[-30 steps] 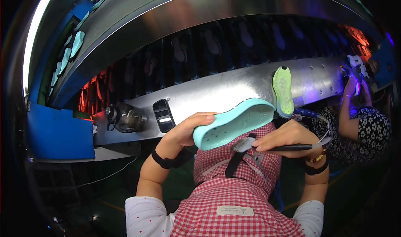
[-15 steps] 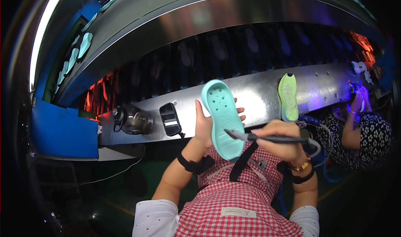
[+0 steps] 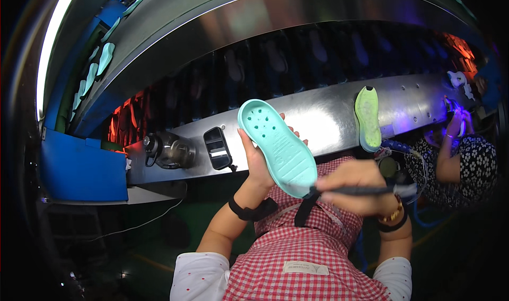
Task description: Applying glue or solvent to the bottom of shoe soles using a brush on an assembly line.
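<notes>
A turquoise shoe sole (image 3: 279, 148), dotted with small holes toward its far end, lies tilted in my left hand (image 3: 258, 168). The thumb is along its left edge, and fingertips show past its right side. In my right hand (image 3: 350, 180), blurred by motion, is a dark-handled brush (image 3: 374, 191) held in a pinch. Its head is at the sole's near right end; the blur hides whether the bristles touch it.
On the metal ledge are a lime-green sole (image 3: 367, 118), a black compartment tray (image 3: 217, 148) and a dark clear jug (image 3: 172, 150). Further turquoise soles (image 3: 106, 58) lie on the upper conveyor at left. A co-worker's hands (image 3: 457, 122) work at far right under violet light.
The sole has turned, its far end swinging left. The brush has moved from the sole's middle down and right to its near edge.
</notes>
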`<state>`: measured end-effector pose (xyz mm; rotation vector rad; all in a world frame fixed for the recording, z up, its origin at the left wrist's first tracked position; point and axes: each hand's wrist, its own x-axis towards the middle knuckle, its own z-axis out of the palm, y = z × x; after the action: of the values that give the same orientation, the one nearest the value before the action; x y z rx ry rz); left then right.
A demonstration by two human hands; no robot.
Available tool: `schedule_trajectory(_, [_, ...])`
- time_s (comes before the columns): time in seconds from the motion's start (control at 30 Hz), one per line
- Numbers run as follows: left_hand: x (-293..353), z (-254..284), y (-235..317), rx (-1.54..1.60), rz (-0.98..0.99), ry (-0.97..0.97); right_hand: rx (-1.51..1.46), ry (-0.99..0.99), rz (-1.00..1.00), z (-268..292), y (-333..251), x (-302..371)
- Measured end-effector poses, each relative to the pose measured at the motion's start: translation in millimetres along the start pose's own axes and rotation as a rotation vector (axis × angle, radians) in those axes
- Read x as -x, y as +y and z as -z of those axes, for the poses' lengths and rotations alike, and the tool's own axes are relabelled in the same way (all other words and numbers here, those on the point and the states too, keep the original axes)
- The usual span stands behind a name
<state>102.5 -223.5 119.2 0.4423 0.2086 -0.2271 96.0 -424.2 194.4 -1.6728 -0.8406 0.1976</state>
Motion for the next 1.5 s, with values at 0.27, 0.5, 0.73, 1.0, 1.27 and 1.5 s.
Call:
schedule_trajectory(0.27, [-0.4,-14.1,4.5,0.014,-0.164,-0.132,-0.186,-0.043,0.05,-15.2,-2.3,-1.6])
schedule_trajectory(0.5, [0.4,-22.9,19.3,-0.075,-0.185,-0.15,-0.208,-0.118,0.013,-1.8,7.6,0.6])
schedule_trajectory(0.73, [8.0,-41.3,20.9,-0.151,-0.145,-0.195,-0.929,0.18,-0.249,-15.0,32.8,6.3])
schedule_trajectory(1.0, [20.1,-36.2,0.5,-0.057,-0.077,-0.12,-0.652,0.207,-0.238,-26.4,13.6,6.6])
schedule_trajectory(1.27, [13.3,-37.6,-1.0,0.189,-0.091,-0.171,-0.421,0.047,-0.066,-13.6,14.3,-6.9])
schedule_trajectory(1.5, [6.1,-32.3,6.3,-0.166,-0.163,-0.04,-0.26,-0.012,-0.018,4.3,13.4,-16.5])
